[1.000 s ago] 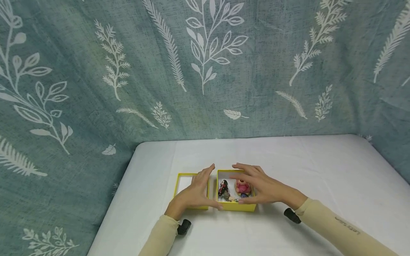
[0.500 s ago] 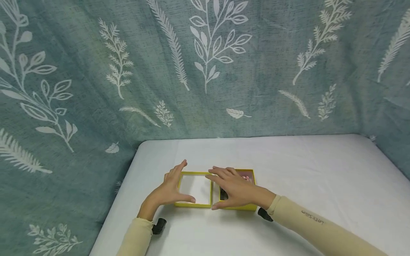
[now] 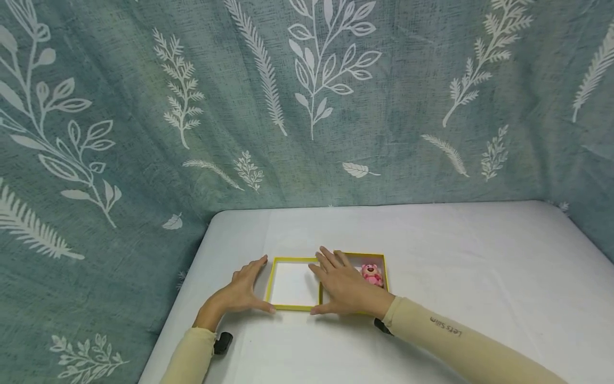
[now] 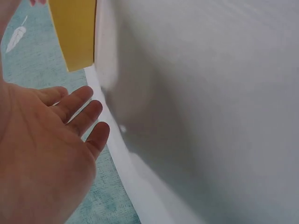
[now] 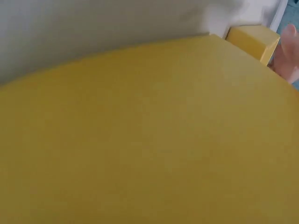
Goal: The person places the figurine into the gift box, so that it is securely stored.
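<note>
A shallow yellow-edged lid [image 3: 293, 284] with a white inside lies face up on the table. Right beside it stands a yellow box [image 3: 386, 266] with a pink bear figurine [image 3: 372, 274] visible in it; the rest of its contents is hidden. My left hand [image 3: 236, 293] is at the lid's left side, fingers and thumb spread; its wrist view shows the loosely bent fingers [image 4: 84, 116] short of a yellow wall. My right hand [image 3: 345, 288] spans over the box's left part, its fingertips around the lid's right edge. Whether they touch it cannot be made out.
A white cloth [image 3: 460, 261] covers the table. Behind it hangs a blue-green curtain [image 3: 408, 106] with white leaf prints. The box's yellow side [image 5: 140, 135] fills most of the right wrist view.
Both hands have moved left, from around the box to the lid. The left hand went from over the lid to its outer side; the pink bear has come into view.
</note>
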`<state>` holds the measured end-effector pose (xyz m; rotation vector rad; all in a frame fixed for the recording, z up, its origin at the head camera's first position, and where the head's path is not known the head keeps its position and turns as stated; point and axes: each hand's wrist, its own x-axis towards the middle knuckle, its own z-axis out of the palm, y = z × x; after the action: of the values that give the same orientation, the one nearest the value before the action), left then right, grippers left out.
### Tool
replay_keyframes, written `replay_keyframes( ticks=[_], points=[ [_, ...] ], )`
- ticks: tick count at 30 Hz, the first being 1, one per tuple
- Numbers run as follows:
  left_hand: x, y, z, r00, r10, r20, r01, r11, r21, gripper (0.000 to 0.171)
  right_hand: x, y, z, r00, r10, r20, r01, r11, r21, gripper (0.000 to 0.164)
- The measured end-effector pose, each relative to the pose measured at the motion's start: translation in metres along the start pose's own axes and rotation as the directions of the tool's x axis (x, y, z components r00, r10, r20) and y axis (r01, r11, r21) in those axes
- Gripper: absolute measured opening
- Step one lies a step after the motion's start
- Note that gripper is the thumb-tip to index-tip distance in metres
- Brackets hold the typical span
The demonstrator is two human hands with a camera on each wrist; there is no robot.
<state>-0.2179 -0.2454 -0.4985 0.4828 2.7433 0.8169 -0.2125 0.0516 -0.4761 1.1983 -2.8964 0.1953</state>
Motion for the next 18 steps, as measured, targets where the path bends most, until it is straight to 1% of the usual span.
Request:
replay_keyframes(
  ticks=[3,5,10,13,15,18],
  points=[
    [0.001,-0.001,0.001,1.0,0.001,0.012,-0.001,1.0,0.009,0.132,0.004,-0.002,-0.004,0.997,0.072,0.005,-0.072,0.997,-0.023,0.104],
    [0.002,-0.001,0.002,1.0,0.003,0.018,-0.003,1.0,0.007,0.132,0.006,-0.003,-0.007,0.994,0.107,0.029,-0.107,0.994,-0.023,0.104],
    [0.003,-0.002,0.004,0.999,0.018,0.032,-0.019,1.0,0.019,0.13,0.012,-0.011,-0.01,0.983,0.134,0.123,-0.136,0.991,0.014,0.103],
    [0.003,-0.002,0.005,0.999,0.022,0.034,-0.022,0.999,0.029,0.129,0.015,-0.015,-0.009,0.977,0.147,0.153,-0.152,0.988,0.026,0.103],
    [0.003,-0.002,0.005,0.999,0.018,0.03,-0.019,0.999,0.028,0.129,0.016,-0.017,-0.008,0.973,0.169,0.16,-0.17,0.985,-0.004,0.105],
    [0.002,-0.002,0.004,1.0,0.004,0.027,-0.005,1.0,0.028,0.129,0.017,-0.018,-0.007,0.963,0.214,0.162,-0.203,0.976,-0.082,0.108]
  ],
)
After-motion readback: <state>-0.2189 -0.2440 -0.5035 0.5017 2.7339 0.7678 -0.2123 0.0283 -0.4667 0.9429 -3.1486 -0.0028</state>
